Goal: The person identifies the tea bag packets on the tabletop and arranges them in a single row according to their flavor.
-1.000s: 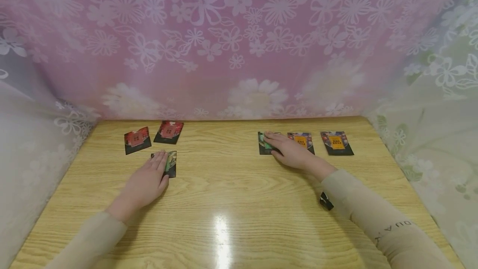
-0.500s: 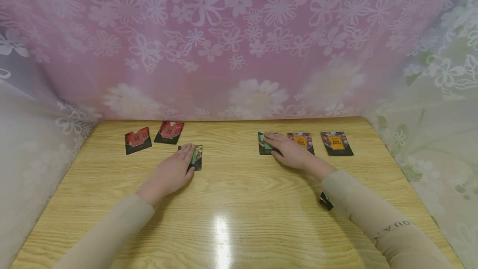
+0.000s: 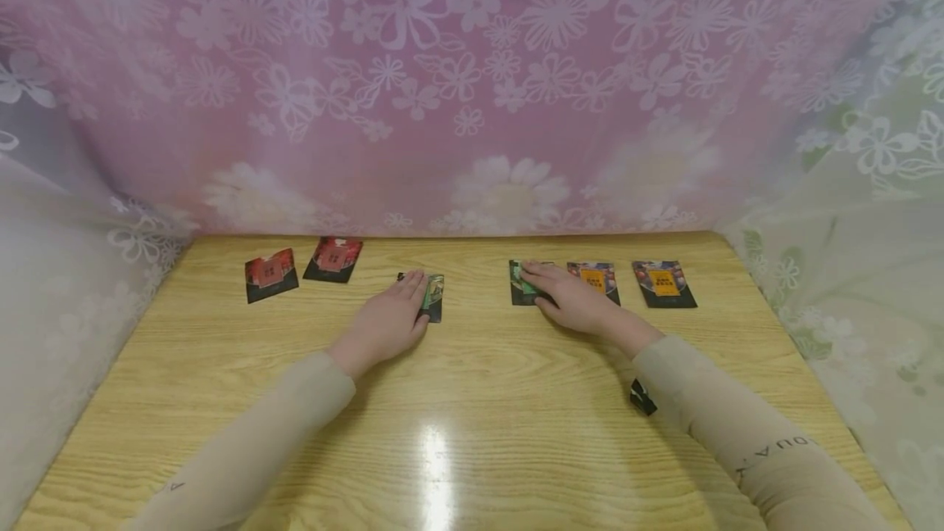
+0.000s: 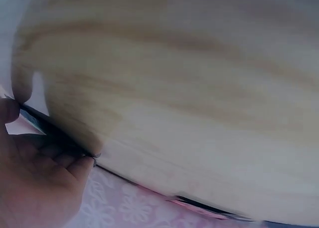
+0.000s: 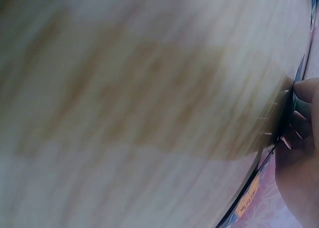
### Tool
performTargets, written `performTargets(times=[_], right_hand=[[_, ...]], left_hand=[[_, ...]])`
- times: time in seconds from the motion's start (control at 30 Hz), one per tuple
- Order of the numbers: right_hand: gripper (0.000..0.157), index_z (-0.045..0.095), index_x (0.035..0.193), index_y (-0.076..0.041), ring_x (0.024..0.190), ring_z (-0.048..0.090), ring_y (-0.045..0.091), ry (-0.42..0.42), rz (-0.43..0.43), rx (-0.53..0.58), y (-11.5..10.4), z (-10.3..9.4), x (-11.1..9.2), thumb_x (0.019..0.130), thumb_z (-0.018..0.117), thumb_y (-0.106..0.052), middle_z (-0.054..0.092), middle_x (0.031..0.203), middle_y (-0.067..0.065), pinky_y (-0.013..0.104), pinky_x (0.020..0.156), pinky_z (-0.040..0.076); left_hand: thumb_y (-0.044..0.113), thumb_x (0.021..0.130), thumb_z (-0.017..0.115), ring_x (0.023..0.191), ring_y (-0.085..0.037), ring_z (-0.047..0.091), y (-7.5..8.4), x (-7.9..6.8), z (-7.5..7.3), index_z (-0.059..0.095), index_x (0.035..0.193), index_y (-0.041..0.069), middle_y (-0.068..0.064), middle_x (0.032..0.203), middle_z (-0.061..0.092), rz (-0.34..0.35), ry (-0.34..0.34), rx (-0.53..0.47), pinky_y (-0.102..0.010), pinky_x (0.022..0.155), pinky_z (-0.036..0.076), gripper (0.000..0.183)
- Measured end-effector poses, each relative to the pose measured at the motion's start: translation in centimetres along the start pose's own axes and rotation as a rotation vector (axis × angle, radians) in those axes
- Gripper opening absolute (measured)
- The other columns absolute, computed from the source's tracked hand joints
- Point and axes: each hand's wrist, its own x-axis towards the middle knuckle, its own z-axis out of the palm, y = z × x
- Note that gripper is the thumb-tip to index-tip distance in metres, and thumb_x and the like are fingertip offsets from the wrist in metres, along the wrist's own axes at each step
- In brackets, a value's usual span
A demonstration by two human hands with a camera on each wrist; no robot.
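My left hand (image 3: 383,322) lies with straight fingers on a flat black-and-green packet (image 3: 435,300), covering its left part. In the left wrist view, that hand's thumb and fingertips rest along the dark packet (image 4: 52,130). Across from it, my right hand (image 3: 578,300) presses flat on a second green packet (image 3: 519,288) near the back of the table. Its wrist side overlaps the lower edge of an orange-labelled packet (image 3: 592,277). The right wrist view shows the fingers of that hand against the packet's dark edge (image 5: 287,115).
Two red packets (image 3: 271,274) lie at the back left of the wooden table (image 3: 472,416). Another orange-labelled packet (image 3: 665,283) is at the back right. A small black piece (image 3: 642,397) shows beside the right sleeve. A pink flowered cloth (image 3: 472,105) hangs behind.
My left hand has slid the green packet to the right and slightly away, from near the red packets toward the middle. My right hand has stayed on its packet.
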Motion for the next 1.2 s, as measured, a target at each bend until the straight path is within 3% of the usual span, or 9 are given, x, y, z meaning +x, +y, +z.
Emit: performTargets(times=[0.23, 0.73, 1.2], right_hand=[[0.058, 0.04, 0.163, -0.003, 0.16, 0.031, 0.043, 0.004, -0.001, 0.001, 0.0, -0.1, 0.0, 0.109, 0.059, -0.015, 0.032, 0.174, 0.018, 0.063, 0.129, 0.032], [0.059, 0.04, 0.163, -0.004, 0.16, 0.031, 0.041, 0.002, 0.007, -0.007, -0.2, 0.0, 0.0, 0.109, 0.06, -0.016, 0.032, 0.174, 0.016, 0.062, 0.129, 0.033], [0.057, 0.042, 0.162, -0.003, 0.16, 0.032, 0.041, 0.009, 0.001, -0.003, -0.1, 0.0, 0.0, 0.109, 0.06, -0.016, 0.033, 0.173, 0.017, 0.062, 0.129, 0.034]], left_hand=[[0.039, 0.114, 0.044, 0.164, -0.034, 0.025, 1.8, 2.1, 0.2, 0.023, 0.167, -0.003, -0.02, 0.175, 0.024, 0.011, 0.004, 0.025, -0.044, 0.137, 0.024, 0.071], [0.043, 0.114, 0.042, 0.165, -0.03, 0.024, 4.5, 4.9, -0.1, 0.021, 0.168, -0.001, -0.017, 0.176, 0.022, 0.008, -0.02, 0.068, -0.041, 0.137, 0.022, 0.073], [0.043, 0.115, 0.039, 0.166, -0.03, 0.019, 6.1, 6.2, -0.4, 0.016, 0.169, 0.0, -0.017, 0.177, 0.018, -0.015, -0.046, 0.101, -0.04, 0.138, 0.019, 0.072]])
